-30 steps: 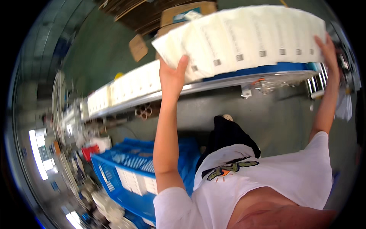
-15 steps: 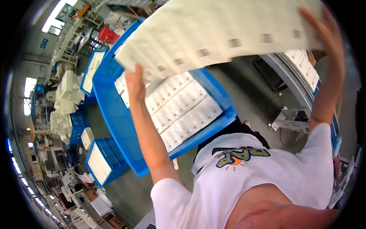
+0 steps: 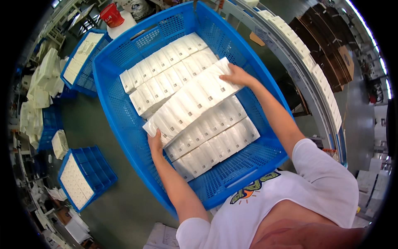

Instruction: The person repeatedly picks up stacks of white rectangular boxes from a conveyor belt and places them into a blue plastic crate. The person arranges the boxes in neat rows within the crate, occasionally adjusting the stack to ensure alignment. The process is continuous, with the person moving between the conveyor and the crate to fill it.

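Note:
Between my two hands is a long row of white wrapped packs [image 3: 192, 103], each with a small dark square mark. My left hand [image 3: 155, 144] grips its near-left end, and my right hand [image 3: 238, 76] clasps the far-right end. The held row slants inside a large blue perforated plastic crate [image 3: 124, 143], over other rows. Two rows of like packs [image 3: 170, 76] lie on its far side, and two more rows [image 3: 213, 143] on the near side. What lies directly under the held row is hidden.
Smaller blue crates filled with white packs [image 3: 76, 182] stand on the floor to the left. A conveyor [image 3: 306, 74] carrying white packs curves along the right. A red bucket [image 3: 112, 15] is at the far left, and stacked brown cardboard [image 3: 325, 41] beyond the conveyor.
Both hands have brought the row of packs down from high in front of me into the big blue crate. The view has shifted, so more of the crate shows.

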